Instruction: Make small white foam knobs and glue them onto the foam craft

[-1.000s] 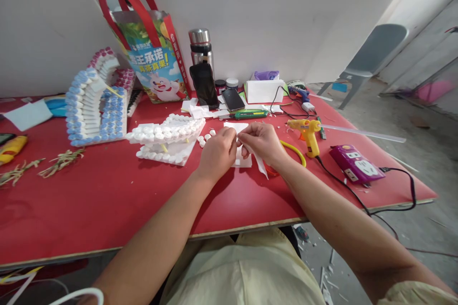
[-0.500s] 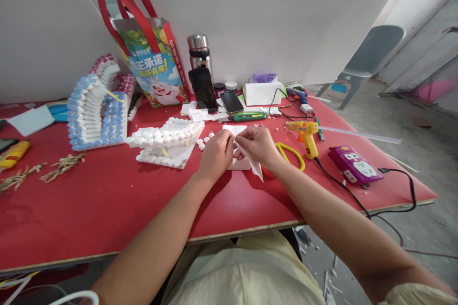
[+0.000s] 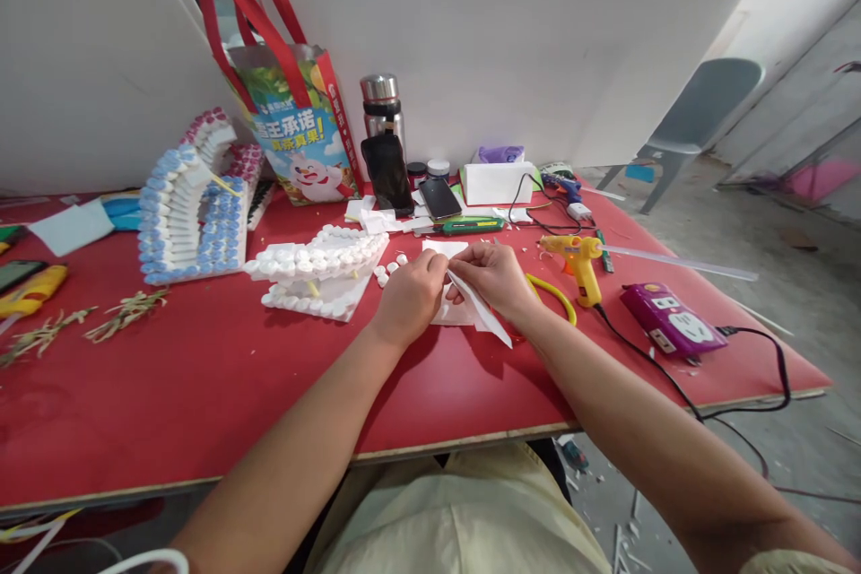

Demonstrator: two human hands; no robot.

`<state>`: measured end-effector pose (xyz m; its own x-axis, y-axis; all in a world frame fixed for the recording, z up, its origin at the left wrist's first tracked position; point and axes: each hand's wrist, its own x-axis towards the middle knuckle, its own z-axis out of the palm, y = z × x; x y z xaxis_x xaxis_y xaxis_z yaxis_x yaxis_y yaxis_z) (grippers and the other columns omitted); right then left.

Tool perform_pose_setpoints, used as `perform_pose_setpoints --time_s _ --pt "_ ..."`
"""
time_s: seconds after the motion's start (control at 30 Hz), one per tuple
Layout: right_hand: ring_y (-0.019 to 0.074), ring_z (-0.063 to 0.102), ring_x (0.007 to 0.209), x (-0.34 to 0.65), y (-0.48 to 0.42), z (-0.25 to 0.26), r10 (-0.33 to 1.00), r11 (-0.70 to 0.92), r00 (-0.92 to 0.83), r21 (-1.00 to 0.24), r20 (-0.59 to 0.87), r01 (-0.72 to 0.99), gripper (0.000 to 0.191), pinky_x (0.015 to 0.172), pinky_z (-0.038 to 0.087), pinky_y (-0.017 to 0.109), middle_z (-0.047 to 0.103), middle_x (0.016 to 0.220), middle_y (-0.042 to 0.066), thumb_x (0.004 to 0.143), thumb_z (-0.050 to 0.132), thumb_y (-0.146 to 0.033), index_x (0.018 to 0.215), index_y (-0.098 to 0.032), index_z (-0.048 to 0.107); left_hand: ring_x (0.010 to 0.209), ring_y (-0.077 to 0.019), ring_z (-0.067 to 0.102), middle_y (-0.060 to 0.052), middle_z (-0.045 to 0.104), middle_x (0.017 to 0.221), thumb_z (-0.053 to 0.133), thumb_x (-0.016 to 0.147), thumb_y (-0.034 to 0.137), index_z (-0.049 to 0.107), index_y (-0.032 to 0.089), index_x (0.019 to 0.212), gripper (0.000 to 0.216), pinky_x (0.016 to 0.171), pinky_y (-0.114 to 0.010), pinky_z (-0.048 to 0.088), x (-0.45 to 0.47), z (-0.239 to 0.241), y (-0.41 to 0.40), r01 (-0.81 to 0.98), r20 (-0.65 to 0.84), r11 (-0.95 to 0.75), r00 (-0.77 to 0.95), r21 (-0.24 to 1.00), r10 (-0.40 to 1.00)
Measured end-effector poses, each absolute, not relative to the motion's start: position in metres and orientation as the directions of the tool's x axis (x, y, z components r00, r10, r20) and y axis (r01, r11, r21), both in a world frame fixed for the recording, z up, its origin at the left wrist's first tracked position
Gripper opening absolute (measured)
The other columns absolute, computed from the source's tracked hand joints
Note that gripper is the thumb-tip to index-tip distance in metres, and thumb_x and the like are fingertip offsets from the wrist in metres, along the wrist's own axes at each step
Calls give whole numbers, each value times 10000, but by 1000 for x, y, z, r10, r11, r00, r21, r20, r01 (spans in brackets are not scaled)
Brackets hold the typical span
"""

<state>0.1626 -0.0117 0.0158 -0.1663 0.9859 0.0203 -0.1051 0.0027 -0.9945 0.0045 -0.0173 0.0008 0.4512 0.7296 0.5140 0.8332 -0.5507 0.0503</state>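
Observation:
My left hand (image 3: 412, 294) and my right hand (image 3: 496, 280) meet over the table, fingertips pinched together. Between them is a thin white sheet of paper (image 3: 485, 316), its free part hanging down to the right below my right fingers. What the left fingertips hold is partly hidden, but they close at the paper's upper end. Beneath the hands lies another piece of white paper (image 3: 444, 247). Several small white rolled pieces (image 3: 388, 272) lie just left of my left hand. Further left stands a white model (image 3: 319, 265) edged with rows of similar rolls.
A yellow glue gun (image 3: 579, 265) and a purple power socket (image 3: 673, 320) with cables are on the right. Behind are a green utility knife (image 3: 473, 225), a phone (image 3: 439, 197), a steel flask (image 3: 382, 103) and a printed bag (image 3: 306, 143). A blue-and-white model (image 3: 195, 224) stands left.
The view has tilted up a little, so things sit slightly lower and further right. The hanging paper has swung a bit outward to the right; both hands keep their pinch.

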Motion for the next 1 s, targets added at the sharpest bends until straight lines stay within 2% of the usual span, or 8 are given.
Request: perform_pose_setpoints --time_s 0.2,0.33,0.4,0.47,0.57,0.63,0.77,1.0 --pt "189 691 477 165 -9 16 992 -22 -122 -995 -10 -93 151 470 586 277 674 534 20 713 742 -223 683 -181 599 699 -206 581 -72 638 858 426 968 91 552 183 854 193 594 -325 371 4 2 -17 812 508 -583 513 -26 692" --pt "200 697 491 167 -6 11 993 -36 -117 -993 -23 -110 130 478 584 289 684 553 13 675 720 -187 684 -194 590 705 -206 595 -74 654 854 445 991 150 574 178 835 204 594 -325 385 4 1 -18 790 523 -611 496 60 693" --pt "195 693 491 168 -6 11 993 -12 -120 -993 2 -115 119 485 576 288 693 567 14 679 710 -190 688 -195 591 749 -207 623 -82 676 882 448 1002 179 598 176 852 213 634 -317 426 5 1 -18 757 553 -621 436 201 710" --pt "192 690 498 168 -6 11 990 28 -134 -994 43 -110 109 500 572 290 695 571 12 694 707 -195 696 -196 598 751 -191 650 -71 698 876 480 997 205 634 177 903 183 670 -306 472 6 2 -19 668 550 -600 327 441 769" --pt "177 672 492 168 -5 11 985 105 -126 -991 115 -83 112 504 553 284 694 579 2 722 706 -204 705 -203 595 635 -157 655 -27 692 748 549 982 291 682 177 1004 177 640 -284 527 8 3 -19 373 384 -429 192 823 903" --pt "168 658 485 168 -4 9 981 143 -125 -988 150 -66 126 502 539 283 690 585 -7 752 703 -221 717 -209 582 594 -150 647 -13 675 685 589 965 352 715 167 1032 234 609 -278 543 9 4 -18 196 274 -307 177 931 945" --pt "172 677 530 170 -3 5 954 235 -196 -972 226 20 116 533 526 280 684 608 -15 837 661 -253 768 -219 574 592 -123 616 -11 660 717 684 901 346 780 173 973 211 597 -259 524 7 4 -15 96 248 -266 161 959 955" --pt "172 695 600 177 -4 4 920 356 -261 -900 291 250 104 584 493 271 718 692 4 898 625 -283 818 -217 614 623 -110 565 -21 626 810 655 921 288 813 225 990 184 609 -258 482 2 5 -17 241 339 -368 154 898 928"
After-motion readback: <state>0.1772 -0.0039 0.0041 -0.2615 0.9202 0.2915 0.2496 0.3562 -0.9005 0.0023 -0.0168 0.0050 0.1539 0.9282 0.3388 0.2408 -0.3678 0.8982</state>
